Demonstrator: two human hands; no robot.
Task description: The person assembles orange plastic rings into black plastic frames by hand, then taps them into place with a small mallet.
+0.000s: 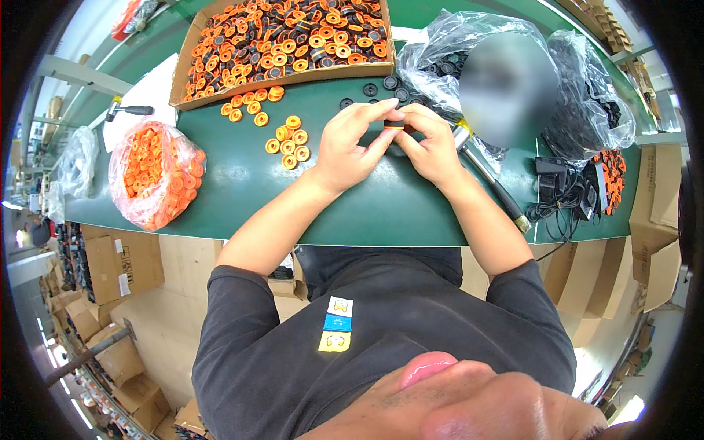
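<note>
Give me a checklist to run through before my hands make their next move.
1. Black-and-orange piece held: ok, between the fingertips of the left grip and right grip.
2. Held piece's layers fully seated: cannot tell, fingers cover much of it.
3. Loose orange discs on the table: ok, clustered left of the left grip.
4. Loose black discs on the table: ok, just beyond the hands.
5. Hammer clear of the right grip: cannot tell, its head lies very close.
6. Black cables clear of both hands: ok, far right.
</note>
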